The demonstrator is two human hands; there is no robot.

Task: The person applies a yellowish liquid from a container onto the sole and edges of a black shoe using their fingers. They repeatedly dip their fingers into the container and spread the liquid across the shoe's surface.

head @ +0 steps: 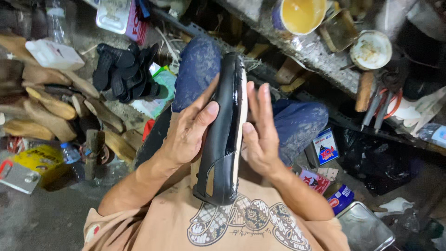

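A black leather shoe (224, 135) with a pale sole edge stands on its heel against my chest, toe pointing away. My left hand (188, 128) grips its upper side, thumb laid along the leather. My right hand (259, 135) presses flat against the sole side, fingers spread and straight. My knees in dusty blue trousers (197, 65) lie beyond the shoe.
Wooden shoe lasts (51, 109) pile up at the left beside black soles (123, 72). A yellow glue tin (297, 16), a smaller open tin (370, 50) and pliers (378, 109) sit on a bench at the upper right. Small cartons (325, 148) and a metal tray (364, 230) lie at the lower right.
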